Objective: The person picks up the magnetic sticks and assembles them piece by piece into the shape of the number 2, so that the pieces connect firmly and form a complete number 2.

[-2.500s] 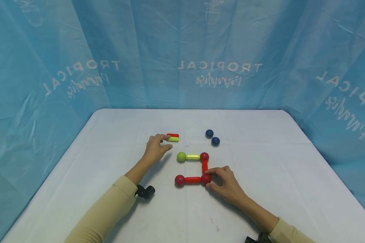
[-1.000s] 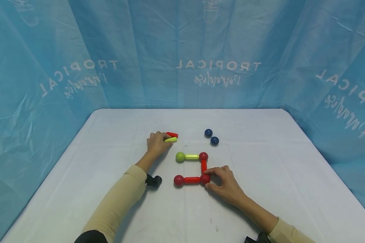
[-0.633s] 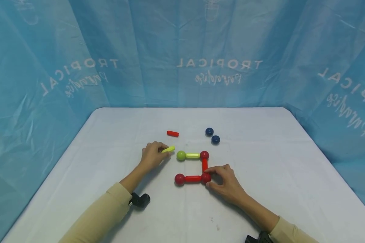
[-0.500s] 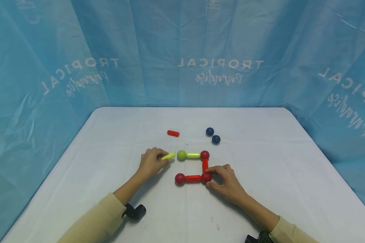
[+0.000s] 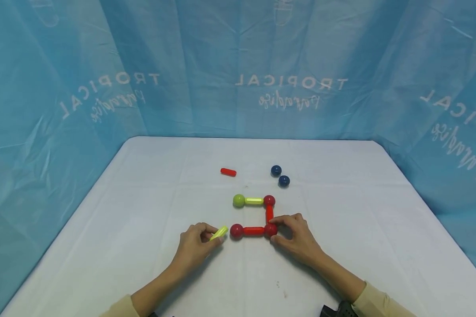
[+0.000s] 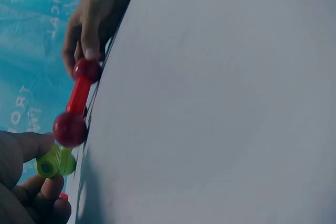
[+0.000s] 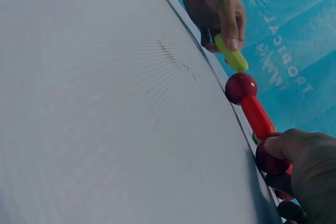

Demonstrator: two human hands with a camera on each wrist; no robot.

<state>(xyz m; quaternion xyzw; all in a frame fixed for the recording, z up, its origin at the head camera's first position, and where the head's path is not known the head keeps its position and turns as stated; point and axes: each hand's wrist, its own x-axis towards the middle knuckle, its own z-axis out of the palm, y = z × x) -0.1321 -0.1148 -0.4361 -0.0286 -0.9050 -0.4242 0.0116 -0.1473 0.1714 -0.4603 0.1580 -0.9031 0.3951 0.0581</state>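
Observation:
My left hand (image 5: pixel 194 246) pinches a yellow-green rod (image 5: pixel 220 233) between thumb and fingers. The rod's far end is close to a red ball (image 5: pixel 236 231); in the head view a small gap shows between them. A red rod (image 5: pixel 254 231) joins that ball to a second red ball (image 5: pixel 270 230), which my right hand (image 5: pixel 297 240) grips with thumb and forefinger. From there another red rod (image 5: pixel 269 213) runs back to a third red ball (image 5: pixel 269 200). A second yellow-green rod (image 5: pixel 254 201) links it to a green ball (image 5: pixel 239 200). In the left wrist view the held rod (image 6: pixel 47 165) shows end-on.
A loose red rod (image 5: pixel 228 172) lies toward the back of the white table (image 5: pixel 162 176). Two dark blue balls (image 5: pixel 276 171) sit behind the joined pieces, to the right. A blue printed curtain (image 5: pixel 238 66) hangs beyond the table's far edge.
My left hand picked the yellow-green rod from beside the loose red rod and brought it nearer, to the front red ball. My right hand has kept its grip on the corner ball.

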